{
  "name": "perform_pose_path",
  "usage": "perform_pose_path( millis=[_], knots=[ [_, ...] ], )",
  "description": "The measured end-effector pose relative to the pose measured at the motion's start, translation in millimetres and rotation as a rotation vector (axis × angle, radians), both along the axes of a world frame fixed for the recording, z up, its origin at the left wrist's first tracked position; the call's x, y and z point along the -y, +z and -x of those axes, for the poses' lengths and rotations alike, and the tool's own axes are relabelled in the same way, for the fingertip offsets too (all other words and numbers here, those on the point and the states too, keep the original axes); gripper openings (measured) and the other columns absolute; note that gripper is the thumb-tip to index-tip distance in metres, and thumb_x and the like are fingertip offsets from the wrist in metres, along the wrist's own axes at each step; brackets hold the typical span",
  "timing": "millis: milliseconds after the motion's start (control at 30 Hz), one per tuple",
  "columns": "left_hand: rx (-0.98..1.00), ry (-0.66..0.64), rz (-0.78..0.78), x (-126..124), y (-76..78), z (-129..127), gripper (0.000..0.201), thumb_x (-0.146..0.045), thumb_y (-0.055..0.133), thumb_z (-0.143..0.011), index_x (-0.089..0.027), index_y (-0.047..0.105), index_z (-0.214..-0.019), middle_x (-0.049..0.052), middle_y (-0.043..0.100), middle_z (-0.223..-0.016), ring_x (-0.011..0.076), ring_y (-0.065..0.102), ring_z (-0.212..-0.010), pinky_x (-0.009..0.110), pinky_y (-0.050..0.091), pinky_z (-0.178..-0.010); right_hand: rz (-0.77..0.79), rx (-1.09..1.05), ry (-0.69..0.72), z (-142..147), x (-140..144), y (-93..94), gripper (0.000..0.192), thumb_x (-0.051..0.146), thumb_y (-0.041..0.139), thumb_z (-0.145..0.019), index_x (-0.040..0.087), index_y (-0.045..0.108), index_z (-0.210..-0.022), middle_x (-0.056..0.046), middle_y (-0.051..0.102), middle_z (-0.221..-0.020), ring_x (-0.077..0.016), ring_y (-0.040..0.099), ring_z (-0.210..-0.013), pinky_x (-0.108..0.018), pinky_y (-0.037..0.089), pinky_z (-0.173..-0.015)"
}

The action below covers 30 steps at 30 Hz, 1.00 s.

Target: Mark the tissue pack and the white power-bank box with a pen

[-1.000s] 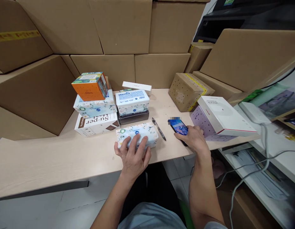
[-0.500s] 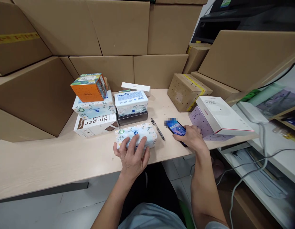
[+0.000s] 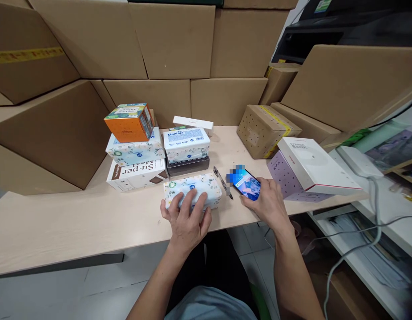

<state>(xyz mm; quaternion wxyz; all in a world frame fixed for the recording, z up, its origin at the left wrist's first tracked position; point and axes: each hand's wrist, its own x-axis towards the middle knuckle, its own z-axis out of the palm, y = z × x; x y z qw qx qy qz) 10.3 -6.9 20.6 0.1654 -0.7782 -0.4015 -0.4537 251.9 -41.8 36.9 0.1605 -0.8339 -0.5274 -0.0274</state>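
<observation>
My left hand (image 3: pixel 186 218) rests on a floral tissue pack (image 3: pixel 192 189) near the front edge of the light wood table (image 3: pixel 75 218), fingers spread over its near side. My right hand (image 3: pixel 268 202) grips a smartphone (image 3: pixel 246 183) with a lit screen, raised slightly off the table and tilted toward the pack. A black pen (image 3: pixel 222 181) lies between the pack and the phone.
Behind the pack stand stacked boxes: an orange box (image 3: pixel 129 122) on a floral pack over a "Su-per" box (image 3: pixel 137 171), and a Manhua tissue box (image 3: pixel 186 143). A white power bank box (image 3: pixel 309 164) lies right. Cardboard cartons (image 3: pixel 172 40) wall the back.
My right hand has lifted the phone off the table and moved it left toward the pen. My left hand stays on the tissue pack.
</observation>
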Motion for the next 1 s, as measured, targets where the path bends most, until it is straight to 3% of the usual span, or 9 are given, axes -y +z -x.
perform_pose_path(
  millis=[200,500,833,1000],
  knots=[
    [0.006,0.006,0.007,0,-0.2,-1,0.03,-0.032,0.067,-0.083,-0.026,0.069,-0.112,0.007,0.07,-0.112,0.0287,0.049,-0.114,0.052,0.012,-0.113,-0.285,-0.018,0.076,18,13,8.5,0.061,0.041,0.066,-0.076,0.015,0.046,-0.127,-0.018,0.054,-0.119,-0.0343,0.047,-0.112,-0.044,0.04,-0.096],
    [-0.002,0.006,0.013,1,1.5,0,0.031,-0.032,0.067,-0.083,-0.026,0.069,-0.113,0.007,0.07,-0.113,0.0288,0.049,-0.114,0.052,0.012,-0.113,-0.46,-0.083,0.213,41,19,23.9,0.06,0.037,0.067,-0.076,0.018,0.043,-0.128,-0.015,0.051,-0.12,-0.0318,0.048,-0.115,-0.045,0.04,-0.101],
    [-0.002,0.003,0.016,0,0.7,1,0.032,-0.033,0.066,-0.083,-0.027,0.069,-0.115,0.007,0.07,-0.114,0.0289,0.049,-0.115,0.051,0.01,-0.113,-0.448,-0.089,0.207,42,18,23.3,0.061,0.039,0.066,-0.079,0.019,0.043,-0.131,-0.015,0.051,-0.123,-0.0316,0.047,-0.119,-0.045,0.04,-0.103],
    [0.002,0.005,0.015,1,1.0,1,0.03,-0.032,0.066,-0.084,-0.027,0.069,-0.113,0.007,0.07,-0.115,0.0293,0.05,-0.114,0.052,0.01,-0.113,-0.31,-0.04,0.034,18,5,10.7,0.066,0.042,0.063,-0.08,0.011,0.045,-0.135,-0.02,0.052,-0.124,-0.0345,0.047,-0.116,-0.045,0.04,-0.1]
  ],
)
